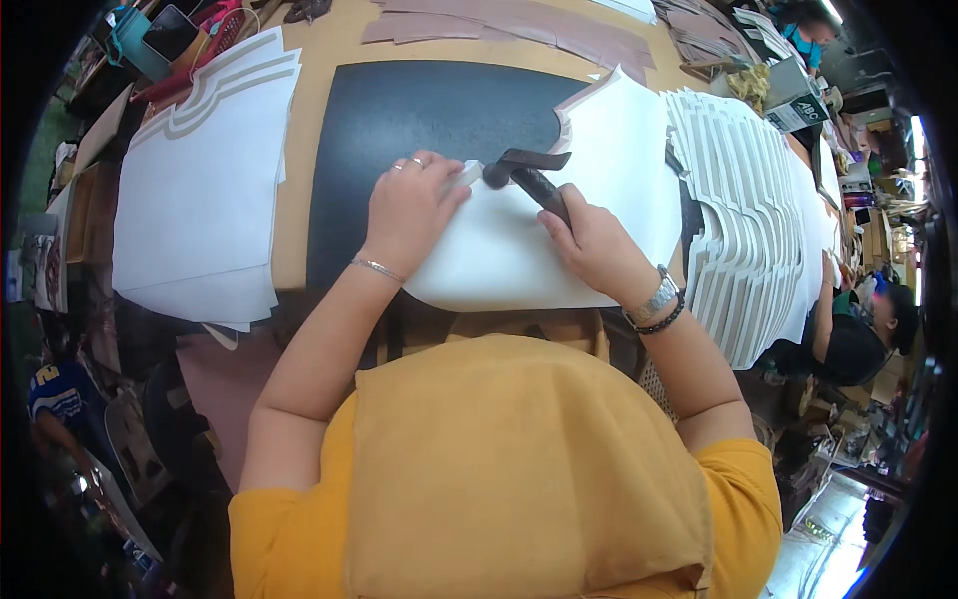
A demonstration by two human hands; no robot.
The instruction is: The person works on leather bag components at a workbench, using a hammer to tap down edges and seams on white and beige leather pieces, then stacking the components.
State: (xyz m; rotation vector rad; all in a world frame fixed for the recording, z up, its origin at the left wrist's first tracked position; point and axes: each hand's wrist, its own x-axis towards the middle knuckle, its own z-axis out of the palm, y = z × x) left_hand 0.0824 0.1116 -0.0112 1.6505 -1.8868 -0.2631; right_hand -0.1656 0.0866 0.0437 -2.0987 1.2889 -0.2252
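A large white sheet piece with curved edges lies over a dark board in front of me. My left hand is closed at the piece's upper left edge, its fingertips beside a small whitish raised part; whether that is a folded edge or a separate bit, I cannot make out. My right hand is wrapped round the dark handle of a hammer. The hammer's rounded black face is at the edge, close to my left fingertips. Its thin curved end points right.
White cut pieces with grey edge bands lie stacked at left. Many overlapping white pieces fan out at right. Mauve strips lie along the far edge. A box stands far right. Other people sit at the right.
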